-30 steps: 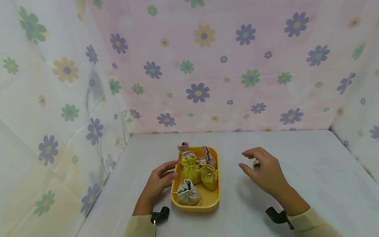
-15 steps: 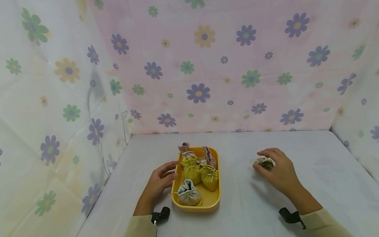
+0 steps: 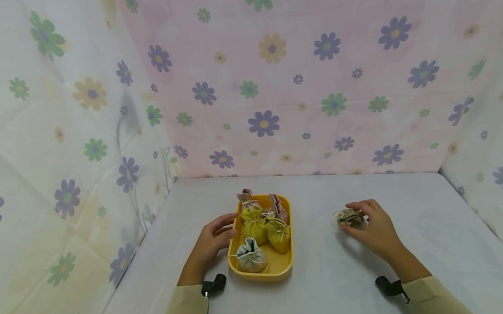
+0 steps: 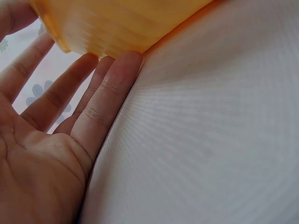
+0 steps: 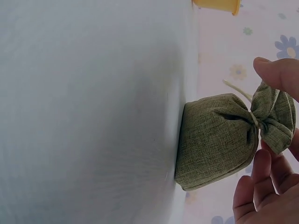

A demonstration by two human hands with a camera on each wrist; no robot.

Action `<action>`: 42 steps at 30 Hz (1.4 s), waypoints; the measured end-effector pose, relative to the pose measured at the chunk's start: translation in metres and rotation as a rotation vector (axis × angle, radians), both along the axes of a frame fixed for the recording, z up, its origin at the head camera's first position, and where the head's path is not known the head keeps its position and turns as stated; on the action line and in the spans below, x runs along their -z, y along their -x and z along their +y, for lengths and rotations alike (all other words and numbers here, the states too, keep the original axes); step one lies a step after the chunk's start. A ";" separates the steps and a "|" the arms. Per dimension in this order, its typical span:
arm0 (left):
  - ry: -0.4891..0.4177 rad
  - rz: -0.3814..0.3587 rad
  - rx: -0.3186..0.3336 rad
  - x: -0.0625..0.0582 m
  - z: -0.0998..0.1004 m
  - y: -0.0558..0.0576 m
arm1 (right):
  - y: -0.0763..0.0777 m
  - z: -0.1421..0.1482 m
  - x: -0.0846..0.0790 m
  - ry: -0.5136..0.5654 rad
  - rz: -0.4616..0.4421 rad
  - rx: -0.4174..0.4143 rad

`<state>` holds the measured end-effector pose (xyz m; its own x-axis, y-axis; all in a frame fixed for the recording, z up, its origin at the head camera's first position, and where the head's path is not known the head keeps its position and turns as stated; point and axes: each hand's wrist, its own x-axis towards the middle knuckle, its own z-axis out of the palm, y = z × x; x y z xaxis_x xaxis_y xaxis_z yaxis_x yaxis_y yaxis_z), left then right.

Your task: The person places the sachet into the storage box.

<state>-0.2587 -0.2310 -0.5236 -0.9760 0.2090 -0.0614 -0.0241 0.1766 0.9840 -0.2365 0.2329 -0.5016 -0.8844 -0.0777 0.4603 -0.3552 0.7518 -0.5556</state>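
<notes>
My left hand (image 3: 211,240) lies along the left side of a yellow plastic tray (image 3: 262,276), its fingertips right at the tray wall in the left wrist view. Inside sit several small drawstring pouches: two yellow-green ones, one being this front pouch (image 3: 278,235), a pale grey-green pouch (image 3: 251,256) near the front, and pinkish ones at the back. On the right, an olive-green drawstring pouch (image 5: 217,137) stands upright with its base at the table. My right hand (image 3: 377,231) has its thumb and curled fingers round the gathered neck of that pouch.
A white cloth-covered table (image 3: 313,289) lies beneath everything. Flower-patterned curtains (image 3: 299,90) enclose the back and both sides. A thin cable (image 3: 133,194) shows along the left curtain. Each wrist carries a black camera mount (image 3: 214,284).
My right hand has moved right and now surrounds the neck of the olive pouch, which shows more clearly between thumb and fingers. My left hand and the tray stay in place.
</notes>
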 end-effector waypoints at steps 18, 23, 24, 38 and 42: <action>0.010 -0.011 -0.013 0.000 0.001 0.000 | 0.004 0.002 -0.004 0.063 0.047 0.059; 0.017 -0.005 -0.013 -0.001 0.001 -0.001 | 0.004 0.003 -0.006 0.069 0.043 0.082; 0.017 -0.004 -0.013 -0.001 0.001 -0.001 | 0.004 0.003 -0.007 0.071 0.042 0.085; 0.029 0.008 -0.020 -0.001 0.001 -0.002 | -0.002 -0.003 -0.018 0.130 0.095 0.078; 0.031 0.010 -0.021 -0.001 0.001 -0.001 | -0.005 -0.008 -0.021 0.149 0.114 0.051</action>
